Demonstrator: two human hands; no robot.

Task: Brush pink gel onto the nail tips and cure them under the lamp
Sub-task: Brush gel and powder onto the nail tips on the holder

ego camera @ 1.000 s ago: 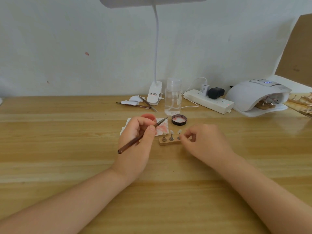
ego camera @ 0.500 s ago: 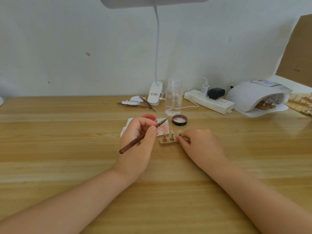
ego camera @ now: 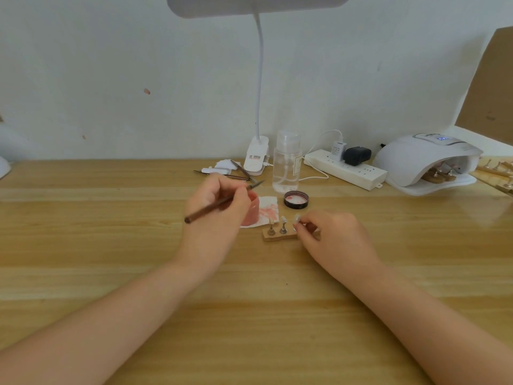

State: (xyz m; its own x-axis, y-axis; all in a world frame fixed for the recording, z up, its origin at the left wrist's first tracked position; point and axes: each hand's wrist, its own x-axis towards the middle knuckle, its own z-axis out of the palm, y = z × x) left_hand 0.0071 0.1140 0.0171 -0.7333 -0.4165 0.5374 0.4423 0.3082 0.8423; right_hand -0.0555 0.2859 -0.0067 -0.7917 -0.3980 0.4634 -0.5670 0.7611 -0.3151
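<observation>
Fingers of my L hand (ego camera: 219, 207) curled round brush (ego camera: 222, 200), tip raised past pink gel jar (ego camera: 251, 211), wrist down. R hand (ego camera: 330, 232) pinched nail tip (ego camera: 297, 218) on wooden holder (ego camera: 279, 236), just right of jar; lamp (ego camera: 424, 159) far right of it.

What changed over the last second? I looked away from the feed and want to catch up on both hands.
The left hand lifted the brush up and away from the wooden holder, uncovering the pink gel jar. The right hand closed in and now pinches the rightmost nail tip. Holder, jar lid, bottle and curing lamp stayed put.
</observation>
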